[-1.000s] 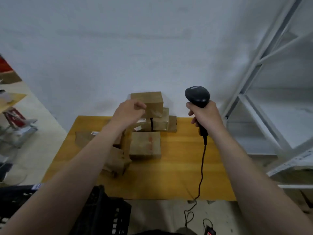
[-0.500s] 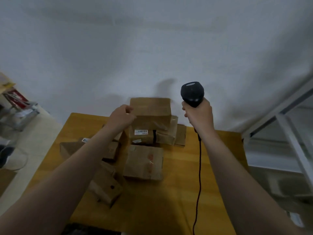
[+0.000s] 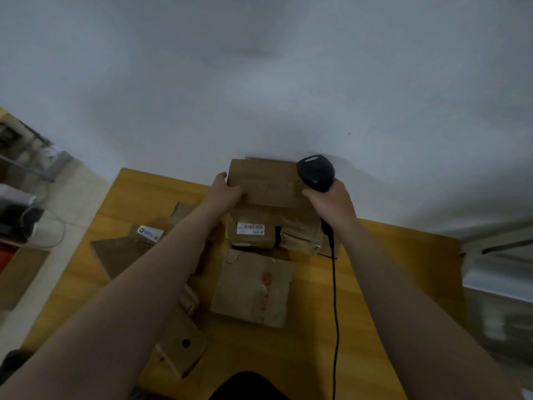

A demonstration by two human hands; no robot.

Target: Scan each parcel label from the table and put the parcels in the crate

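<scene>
A pile of brown parcels sits at the 12 o'clock edge of the yellow wooden bench (image 3: 389,269), against the white wall (image 3: 259,82). The brown cardboard top parcel (image 3: 265,180) crowns the pile. The left hand (image 3: 223,192) grips its 9 o'clock end, thumb lying over the near face and fingers up the side. At the parcel's 3 o'clock end the right hand (image 3: 331,203) is wrapped round the handle of a black handheld barcode scanner (image 3: 315,173), whose head stands upright just beside the parcel's corner. Its black cord (image 3: 335,298) runs toward 6 o'clock across the bench.

Directly under the top parcel lies a taped brown parcel (image 3: 253,241) with a white barcode label (image 3: 250,228) facing the camera. At 6 o'clock from it a flat brown parcel with reddish print (image 3: 253,290) lies on the bench. Toward 9 o'clock a brown labelled parcel (image 3: 150,235) shows, partly hidden by the left forearm. At 7 o'clock is a brown box with a round hole (image 3: 184,342).
</scene>
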